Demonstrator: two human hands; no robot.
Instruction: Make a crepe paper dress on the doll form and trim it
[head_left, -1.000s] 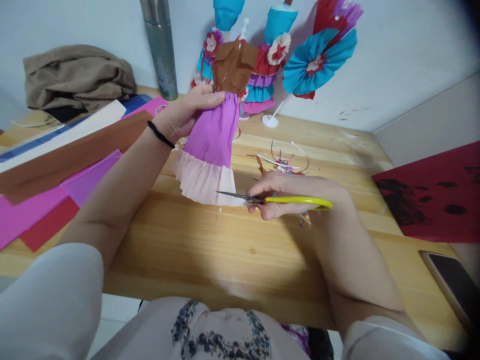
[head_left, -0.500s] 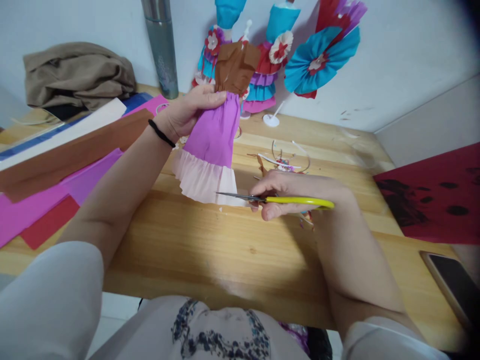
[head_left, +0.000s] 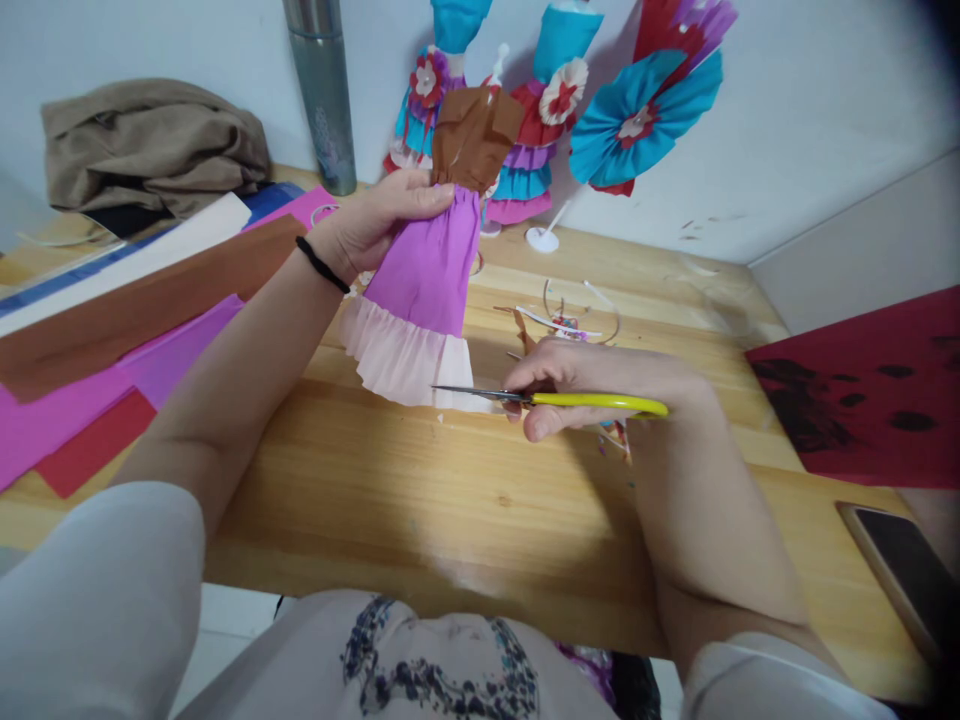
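A small paper dress (head_left: 431, 270) has a brown top, a purple skirt and a ruffled pale pink hem. My left hand (head_left: 386, 222) grips it at the waist, thumb on the front and the other fingers hidden behind. Scissors (head_left: 592, 401) with yellow handles are in my right hand (head_left: 551, 385), which is closed around them. Their blades lie across the right end of the pale hem, tips pointing left. A tiny white scrap (head_left: 440, 418) rests on the table just below the hem.
Coloured paper sheets (head_left: 150, 300) and a brown cloth (head_left: 154, 145) lie at left, with a bottle (head_left: 322, 110) behind. Paper dresses on stands (head_left: 541, 239) line the wall. Scraps and wires (head_left: 566, 325) lie beyond my right hand; a phone (head_left: 900, 570) is at right.
The dress has tilted very slightly, its pale hem shifting a little left. Both hands keep their hold, and the scissors have hardly moved.
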